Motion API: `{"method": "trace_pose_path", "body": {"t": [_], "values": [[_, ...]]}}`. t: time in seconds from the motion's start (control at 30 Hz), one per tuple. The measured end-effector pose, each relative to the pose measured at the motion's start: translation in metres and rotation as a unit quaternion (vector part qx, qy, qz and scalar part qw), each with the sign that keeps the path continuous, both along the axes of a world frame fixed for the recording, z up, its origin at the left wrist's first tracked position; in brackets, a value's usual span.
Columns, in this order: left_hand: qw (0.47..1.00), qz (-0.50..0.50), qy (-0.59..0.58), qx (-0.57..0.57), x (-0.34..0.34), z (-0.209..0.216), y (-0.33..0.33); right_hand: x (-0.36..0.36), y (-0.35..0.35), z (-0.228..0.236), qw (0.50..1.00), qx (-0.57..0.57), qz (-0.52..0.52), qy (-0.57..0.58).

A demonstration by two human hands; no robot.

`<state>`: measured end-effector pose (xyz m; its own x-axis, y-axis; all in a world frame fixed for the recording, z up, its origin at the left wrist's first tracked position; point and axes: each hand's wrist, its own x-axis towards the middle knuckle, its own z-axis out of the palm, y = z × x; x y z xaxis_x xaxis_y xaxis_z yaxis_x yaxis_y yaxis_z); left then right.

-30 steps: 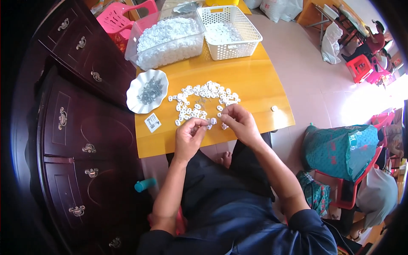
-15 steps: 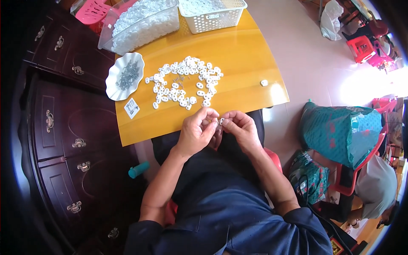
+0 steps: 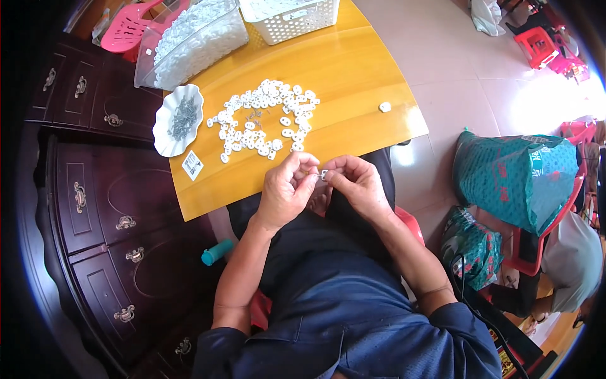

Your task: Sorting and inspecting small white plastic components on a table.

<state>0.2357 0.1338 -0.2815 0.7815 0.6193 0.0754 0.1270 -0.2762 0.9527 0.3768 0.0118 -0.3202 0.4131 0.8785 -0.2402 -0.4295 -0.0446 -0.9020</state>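
Above my lap, just off the table's near edge, my two hands meet fingertip to fingertip. My right hand (image 3: 361, 187) pinches a small white plastic piece with holes (image 3: 324, 175). My left hand (image 3: 282, 194) is closed in a pinch right beside that piece; whatever lies between its thumb and finger is too small to name. Beyond the hands, many white two-holed plastic pieces (image 3: 266, 95) form a loose ring on the table. A few thin metal pins or screws (image 3: 255, 115) lie inside the ring. More of these metal bits (image 3: 185, 118) fill a white wavy-rimmed dish (image 3: 162, 129) at the left.
A clear bin (image 3: 144, 71) and a white perforated basket (image 3: 302, 30), both heaped with white parts, stand at the table's far side. One white piece (image 3: 385, 107) sits apart at the right, a printed card (image 3: 192, 165) at the left. A dark cabinet (image 3: 95, 167) borders the left.
The view has shifted slightly, moving the table a little leftward in the picture. My fingertips have parted slightly, and the white piece shows more clearly in my right fingers.
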Motion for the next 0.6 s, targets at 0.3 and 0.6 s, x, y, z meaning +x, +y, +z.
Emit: {"method": "trace_pose_path", "body": {"t": [0.3, 0.6], "values": [[0.999, 0.001, 0.008, 0.035, 0.0027, 0.0015, -0.0022, -0.0002, 0.0003, -0.0058, 0.999, -0.012, -0.002, -0.045], [0.996, -0.004, 0.037, 0.082, 0.0049, 0.0041, -0.0068, -0.0037, -0.0018, -0.0084, 0.998, -0.022, -0.006, -0.059]]}}
